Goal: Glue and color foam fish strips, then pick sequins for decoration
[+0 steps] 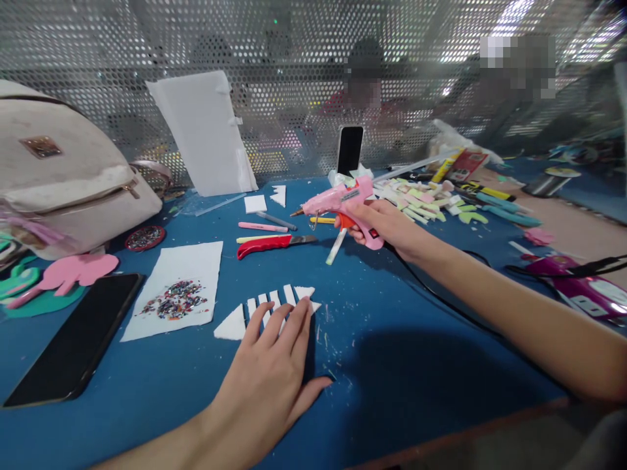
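Note:
My right hand [379, 225] is wrapped round the handle of a pink hot glue gun [337, 199], held above the blue table with its nozzle pointing left. A clear glue stick [416, 164] juts from the gun's back end. Lower down, my left hand [272, 365] lies with fingers stretched out over white foam pieces [232, 324] arranged like a fish skeleton. Its fingertips cover parts of the strips. Behind these pieces lie a red-handled utility knife [267, 245], a pink pen [263, 227] and a white foam square [255, 203].
Left of the foam, a white sheet [206, 267] bears colourful bits, beside a black phone [78, 339]. A pale backpack [63, 176] stands at far left. Foam scraps [416, 199] are heaped at back right. A power cord [441, 294] runs under my right arm. Perforated metal [294, 85] borders the back.

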Demonstrator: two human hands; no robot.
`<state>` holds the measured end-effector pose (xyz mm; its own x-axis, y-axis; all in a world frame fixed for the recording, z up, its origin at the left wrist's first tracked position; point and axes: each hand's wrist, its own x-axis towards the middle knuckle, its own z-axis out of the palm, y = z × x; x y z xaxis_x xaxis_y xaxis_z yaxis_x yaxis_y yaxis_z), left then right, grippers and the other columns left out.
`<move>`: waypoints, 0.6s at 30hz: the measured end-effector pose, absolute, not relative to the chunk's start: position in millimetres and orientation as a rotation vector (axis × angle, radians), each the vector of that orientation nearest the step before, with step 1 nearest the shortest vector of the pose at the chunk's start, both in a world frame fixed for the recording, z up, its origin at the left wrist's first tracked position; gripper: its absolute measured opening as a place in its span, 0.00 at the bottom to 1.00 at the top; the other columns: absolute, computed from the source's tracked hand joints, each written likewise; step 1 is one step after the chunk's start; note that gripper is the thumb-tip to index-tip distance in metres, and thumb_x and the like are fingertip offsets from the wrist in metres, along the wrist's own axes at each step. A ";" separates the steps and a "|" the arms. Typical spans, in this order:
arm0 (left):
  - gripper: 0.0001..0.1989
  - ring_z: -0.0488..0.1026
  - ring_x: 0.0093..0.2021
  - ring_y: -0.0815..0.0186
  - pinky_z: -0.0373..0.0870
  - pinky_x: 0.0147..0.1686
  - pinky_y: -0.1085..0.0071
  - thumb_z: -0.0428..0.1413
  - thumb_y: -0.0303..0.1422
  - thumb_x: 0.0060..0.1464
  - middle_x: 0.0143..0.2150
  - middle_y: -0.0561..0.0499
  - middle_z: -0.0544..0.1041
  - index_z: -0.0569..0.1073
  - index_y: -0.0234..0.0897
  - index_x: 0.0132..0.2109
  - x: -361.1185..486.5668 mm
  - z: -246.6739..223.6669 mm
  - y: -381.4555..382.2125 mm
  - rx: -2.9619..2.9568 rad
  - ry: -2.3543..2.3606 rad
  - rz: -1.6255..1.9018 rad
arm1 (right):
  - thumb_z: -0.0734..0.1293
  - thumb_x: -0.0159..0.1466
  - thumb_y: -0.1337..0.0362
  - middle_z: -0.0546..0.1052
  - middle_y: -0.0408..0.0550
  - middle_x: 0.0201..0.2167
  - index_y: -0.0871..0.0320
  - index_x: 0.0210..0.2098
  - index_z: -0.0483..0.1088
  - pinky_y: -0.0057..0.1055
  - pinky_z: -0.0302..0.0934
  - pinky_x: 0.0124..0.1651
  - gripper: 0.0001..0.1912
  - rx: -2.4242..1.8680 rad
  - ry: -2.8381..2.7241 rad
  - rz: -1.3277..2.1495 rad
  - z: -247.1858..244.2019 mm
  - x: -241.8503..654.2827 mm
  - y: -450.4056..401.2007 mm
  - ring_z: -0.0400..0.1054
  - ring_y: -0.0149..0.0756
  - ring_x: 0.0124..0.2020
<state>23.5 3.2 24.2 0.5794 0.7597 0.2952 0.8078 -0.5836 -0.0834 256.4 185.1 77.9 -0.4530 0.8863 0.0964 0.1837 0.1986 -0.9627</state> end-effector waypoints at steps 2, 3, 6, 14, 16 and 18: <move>0.35 0.66 0.60 0.47 0.48 0.63 0.47 0.39 0.51 0.70 0.66 0.38 0.69 0.66 0.24 0.66 25.2 23.6 5.5 -2.600 -1.312 -0.320 | 0.67 0.64 0.41 0.67 0.44 0.20 0.61 0.32 0.76 0.25 0.54 0.22 0.26 -0.990 -1.790 1.299 77.7 256.5 185.1 0.58 0.27 0.21; 0.35 0.66 0.60 0.47 0.48 0.63 0.47 0.39 0.51 0.70 0.66 0.37 0.69 0.66 0.24 0.66 26.0 23.5 6.6 -2.603 -1.313 -0.310 | 0.67 0.64 0.41 0.67 0.44 0.20 0.61 0.32 0.77 0.25 0.54 0.22 0.27 -0.986 -1.792 1.302 77.4 256.8 185.2 0.58 0.26 0.21; 0.35 0.66 0.60 0.46 0.50 0.63 0.46 0.40 0.51 0.70 0.66 0.37 0.69 0.67 0.25 0.65 28.6 23.6 9.3 -2.607 -1.319 -0.283 | 0.67 0.64 0.40 0.67 0.44 0.20 0.61 0.34 0.77 0.24 0.53 0.22 0.27 -0.992 -1.798 1.307 76.7 257.6 185.1 0.58 0.26 0.21; 0.36 0.68 0.60 0.46 0.55 0.63 0.46 0.43 0.52 0.69 0.67 0.35 0.68 0.68 0.23 0.64 33.2 21.6 10.3 -2.539 -1.275 -0.254 | 0.67 0.65 0.42 0.68 0.45 0.21 0.62 0.32 0.76 0.24 0.53 0.21 0.26 -1.032 -1.770 1.304 79.3 255.3 182.3 0.59 0.26 0.20; 0.35 0.68 0.61 0.46 0.55 0.63 0.46 0.43 0.52 0.69 0.67 0.35 0.68 0.68 0.23 0.64 33.6 21.0 9.2 -2.531 -1.257 -0.245 | 0.67 0.64 0.42 0.68 0.44 0.21 0.61 0.32 0.76 0.24 0.53 0.21 0.26 -1.022 -1.772 1.310 80.1 254.7 181.6 0.59 0.26 0.20; 0.36 0.68 0.62 0.46 0.55 0.64 0.46 0.43 0.52 0.69 0.67 0.34 0.67 0.67 0.23 0.65 34.3 20.3 8.1 -2.528 -1.248 -0.230 | 0.67 0.64 0.42 0.68 0.44 0.21 0.61 0.31 0.76 0.24 0.53 0.21 0.25 -1.007 -1.775 1.309 80.6 254.4 181.0 0.59 0.26 0.20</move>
<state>34.3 8.1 20.3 0.6069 0.7446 0.2778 0.7947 -0.5713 -0.2049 254.4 181.0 80.6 -0.4511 0.8881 0.0880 0.1782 0.1862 -0.9662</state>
